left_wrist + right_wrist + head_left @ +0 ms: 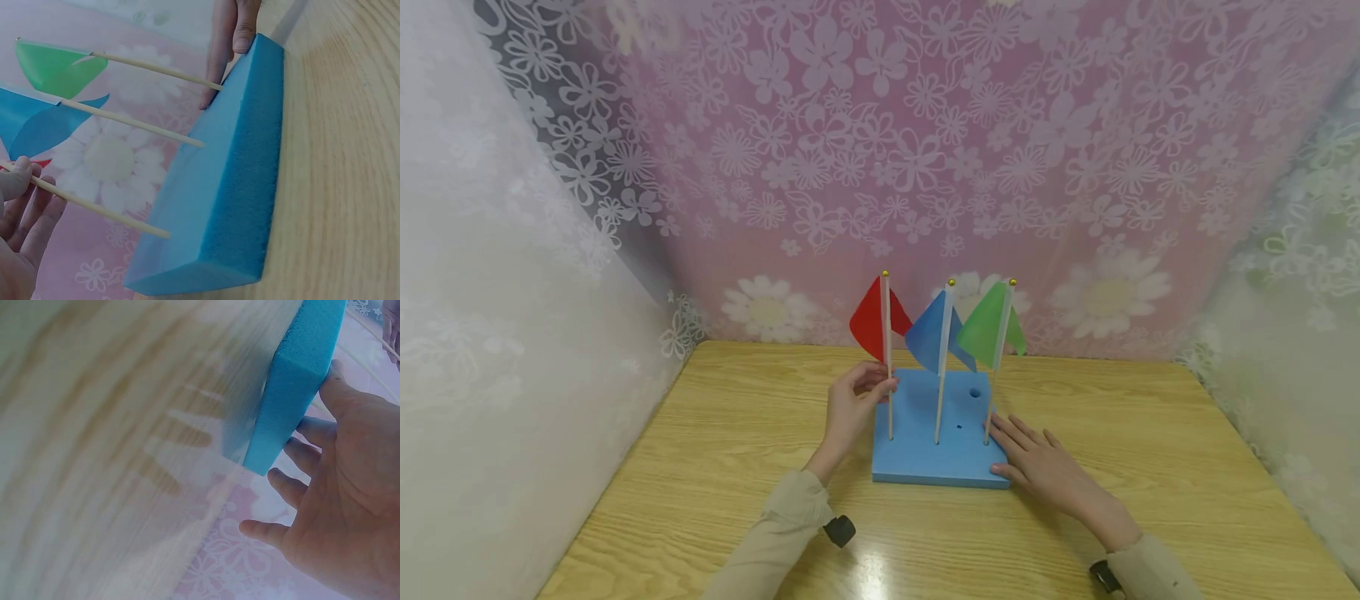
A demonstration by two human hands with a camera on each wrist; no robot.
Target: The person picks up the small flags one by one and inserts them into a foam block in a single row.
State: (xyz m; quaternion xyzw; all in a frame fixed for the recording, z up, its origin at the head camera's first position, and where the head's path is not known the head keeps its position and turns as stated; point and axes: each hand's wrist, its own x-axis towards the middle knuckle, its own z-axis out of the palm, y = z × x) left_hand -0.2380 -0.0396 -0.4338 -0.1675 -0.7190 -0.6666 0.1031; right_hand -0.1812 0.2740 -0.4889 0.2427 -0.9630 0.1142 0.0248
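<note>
On the foam block, the left hand pinches the red flag's stick; the right hand lies flat with fingers spread, steadying it; a straight, vertical pull looks wisest.

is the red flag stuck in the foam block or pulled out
In. The red flag stands upright, its stick meeting the foam block; the left hand pinches it.

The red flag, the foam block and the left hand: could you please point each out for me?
red flag (869, 325), head view, on the cloth.
foam block (955, 458), head view, on its bare top.
left hand (850, 408), head view, middle of the hand, pinching the red flag's stick.
</note>
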